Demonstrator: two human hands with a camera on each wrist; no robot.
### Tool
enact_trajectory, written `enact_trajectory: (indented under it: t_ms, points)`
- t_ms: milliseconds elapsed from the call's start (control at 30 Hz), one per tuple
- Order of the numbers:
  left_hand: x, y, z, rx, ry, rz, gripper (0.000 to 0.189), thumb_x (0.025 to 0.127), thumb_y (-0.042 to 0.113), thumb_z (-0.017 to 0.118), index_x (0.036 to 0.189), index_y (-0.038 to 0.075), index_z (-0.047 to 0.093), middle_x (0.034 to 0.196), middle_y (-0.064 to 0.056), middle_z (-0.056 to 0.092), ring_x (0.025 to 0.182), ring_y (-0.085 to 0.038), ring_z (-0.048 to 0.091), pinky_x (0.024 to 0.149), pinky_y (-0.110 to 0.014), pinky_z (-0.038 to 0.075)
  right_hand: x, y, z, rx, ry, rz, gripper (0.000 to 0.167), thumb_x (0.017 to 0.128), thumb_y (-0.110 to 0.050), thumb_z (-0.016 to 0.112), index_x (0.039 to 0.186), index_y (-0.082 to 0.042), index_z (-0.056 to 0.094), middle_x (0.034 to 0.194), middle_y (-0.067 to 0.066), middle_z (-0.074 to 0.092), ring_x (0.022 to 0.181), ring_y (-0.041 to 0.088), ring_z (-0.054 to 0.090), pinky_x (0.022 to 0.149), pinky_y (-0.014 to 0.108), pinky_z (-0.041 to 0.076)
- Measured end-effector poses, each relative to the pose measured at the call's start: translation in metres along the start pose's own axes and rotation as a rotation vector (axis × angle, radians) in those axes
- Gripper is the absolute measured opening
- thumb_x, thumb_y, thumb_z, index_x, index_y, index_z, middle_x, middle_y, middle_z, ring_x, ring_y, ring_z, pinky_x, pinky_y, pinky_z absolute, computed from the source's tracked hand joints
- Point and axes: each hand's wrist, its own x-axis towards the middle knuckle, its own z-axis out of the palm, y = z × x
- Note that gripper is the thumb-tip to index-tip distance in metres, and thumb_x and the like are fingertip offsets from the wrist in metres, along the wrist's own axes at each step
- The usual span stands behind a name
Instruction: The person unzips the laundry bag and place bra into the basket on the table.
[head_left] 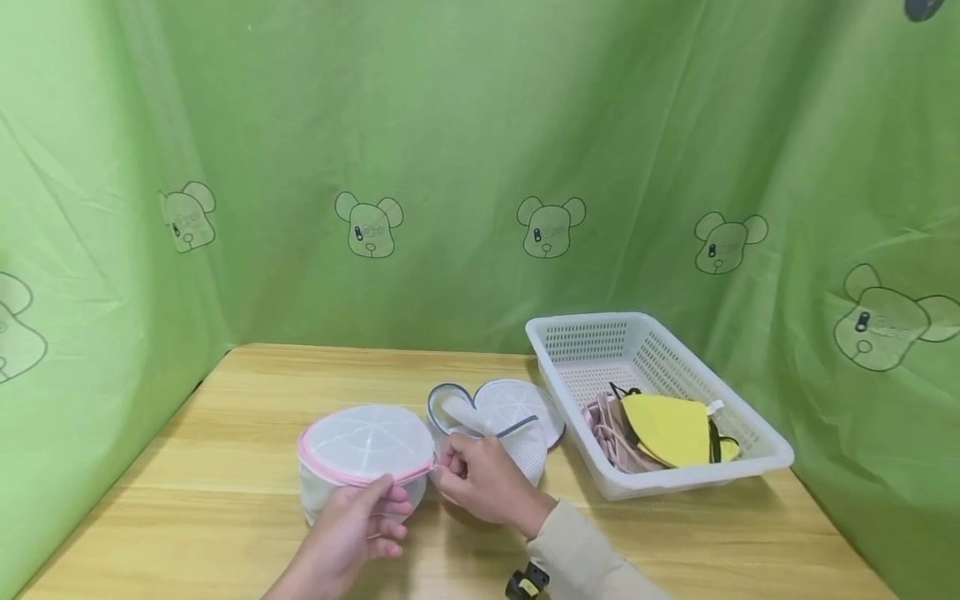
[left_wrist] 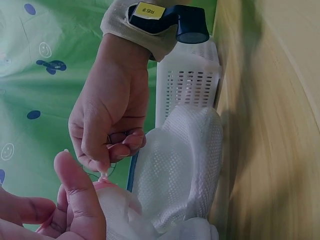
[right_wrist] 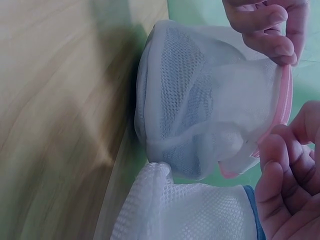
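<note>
A round white mesh laundry bag (head_left: 367, 442) with a pink zipper round its lid stands on the table. My left hand (head_left: 348, 525) pinches the pink rim at the near side, thumb on top; the right wrist view shows these fingertips (right_wrist: 286, 57) on the edge. With thumb and forefinger my right hand (head_left: 483, 483) pinches the small zipper pull (left_wrist: 103, 176) at the lid's right end. Behind that hand sits a second mesh bag (head_left: 528, 450), trimmed in dark blue, with its lid (head_left: 517, 404) folded back. My right hand partly hides it.
A white plastic basket (head_left: 720, 482) stands at the right of the wooden table (head_left: 187, 475). In it lie a yellow cloth piece (head_left: 667, 429) with black straps and some pinkish fabric (head_left: 611, 433). Green curtains (head_left: 450, 125) surround the table at the back and sides.
</note>
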Motion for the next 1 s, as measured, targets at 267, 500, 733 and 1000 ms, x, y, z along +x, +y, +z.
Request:
enact_trajectory:
  t_ms: [267,500,733,1000]
  points:
    - [-0.0014,0.0019,-0.0028,-0.004,-0.004,0.002,0.031,0.102,0.028,0.046,0.1,0.0,0.059,0.091,-0.005,0.062,0.072,-0.013,0.058,0.064,-0.027,0.054,0.0019,0.0007,-0.0015,-0.025,0.014,-0.01,0.013,0.076,-0.005,0.065,0.071,-0.013,0.055,0.061,-0.013,0.05,0.053,-0.005,0.041,0.046,0.012,0.04]
    - [-0.0019,0.0016,-0.0056,-0.006,-0.013,-0.003,0.031,0.102,0.028,0.046,0.1,0.001,0.06,0.091,-0.005,0.062,0.072,-0.013,0.058,0.064,-0.027,0.054,0.0019,0.0,-0.0019,-0.027,0.006,0.013,0.013,0.076,-0.005,0.066,0.072,-0.013,0.055,0.061,-0.014,0.05,0.053,-0.005,0.041,0.046,0.013,0.04]
    - [-0.0041,0.0021,-0.0062,-0.011,-0.023,-0.002,0.032,0.101,0.03,0.048,0.1,0.0,0.059,0.091,-0.005,0.062,0.073,-0.013,0.058,0.065,-0.026,0.054,0.0019,0.0009,-0.0027,-0.041,0.0,0.024,0.013,0.077,-0.006,0.066,0.073,-0.013,0.056,0.061,-0.014,0.049,0.052,-0.004,0.041,0.046,0.014,0.04]
    - [-0.0043,0.0004,-0.0064,-0.025,-0.035,0.003,0.032,0.101,0.031,0.048,0.099,0.002,0.06,0.09,-0.004,0.062,0.073,-0.013,0.058,0.065,-0.026,0.054,0.004,0.0025,-0.0026,-0.064,0.008,0.015,0.012,0.078,-0.005,0.065,0.074,-0.012,0.057,0.06,-0.013,0.05,0.052,-0.004,0.041,0.046,0.013,0.04]
